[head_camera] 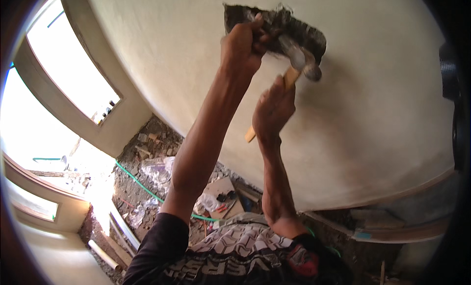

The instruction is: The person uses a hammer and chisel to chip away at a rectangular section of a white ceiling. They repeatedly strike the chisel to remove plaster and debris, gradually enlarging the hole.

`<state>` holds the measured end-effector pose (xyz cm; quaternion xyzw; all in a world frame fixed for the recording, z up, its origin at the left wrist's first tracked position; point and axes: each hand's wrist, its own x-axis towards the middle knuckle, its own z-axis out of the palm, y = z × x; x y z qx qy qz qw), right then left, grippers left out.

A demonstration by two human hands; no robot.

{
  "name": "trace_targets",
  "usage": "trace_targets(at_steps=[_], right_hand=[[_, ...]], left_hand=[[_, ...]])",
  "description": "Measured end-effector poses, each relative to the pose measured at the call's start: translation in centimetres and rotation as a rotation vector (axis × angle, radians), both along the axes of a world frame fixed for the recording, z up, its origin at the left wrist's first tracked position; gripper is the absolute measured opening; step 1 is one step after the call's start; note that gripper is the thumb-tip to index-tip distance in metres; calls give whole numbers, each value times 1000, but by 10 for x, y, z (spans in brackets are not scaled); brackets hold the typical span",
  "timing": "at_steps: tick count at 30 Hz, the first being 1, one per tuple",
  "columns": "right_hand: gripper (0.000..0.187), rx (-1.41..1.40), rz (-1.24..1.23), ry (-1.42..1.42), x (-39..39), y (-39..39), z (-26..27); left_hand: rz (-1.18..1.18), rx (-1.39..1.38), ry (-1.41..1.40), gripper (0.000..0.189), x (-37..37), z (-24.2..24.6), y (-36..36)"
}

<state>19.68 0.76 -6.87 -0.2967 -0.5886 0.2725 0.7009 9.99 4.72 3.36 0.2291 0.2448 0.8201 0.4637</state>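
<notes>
A rough-edged dark recess (pixel 309 36) is cut into the plastered wall (pixel 184 56) in front of me. My left hand (pixel 244 44) is at its left part, fingers curled around what looks like a metal tool, mostly hidden by the hand and blur. My right hand (pixel 274 108) grips the wooden handle of a hammer (pixel 291 78), whose butt end sticks out below the palm. The blurred metal hammer head is at the recess's lower right edge, to the right of my left hand.
Rubble and plastic scraps cover the floor. A green hose (pixel 138 180) crosses it, near a board (pixel 232 189) bearing red-handled tools and dark pieces. Pipes (pixel 125 226) lie lower left. Bright window openings (pixel 73 56) stand left, with small items on one sill.
</notes>
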Motion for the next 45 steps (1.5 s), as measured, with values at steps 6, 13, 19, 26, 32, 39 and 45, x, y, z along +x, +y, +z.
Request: trace_targets(at_steps=[6,13,19,26,32,39,45], right_hand=[[19,151,-24,29,0,14,-8],[14,100,142,61,30,-11,-15],[19,54,210,14,60,-22,-26],[14,20,269,-84,64,-26,-32],[12,128,242,-254,58,-44,-10],[13,192,327,-252,40,-44,-6],[16,369,262,-303,23,-38,-3]], left_hand=[[131,-79,-16,12,18,7,-4],[433,-225,369,22,29,9,-3],[16,-118,344,29,-12,-18,-75],[-276,-157,224,38,-56,-13,-95],[-504,-94,195,33,-87,-7,-71],[-479,-113,143,26,-86,-4,-54],[-493,-116,213,22,-95,-10,-43]])
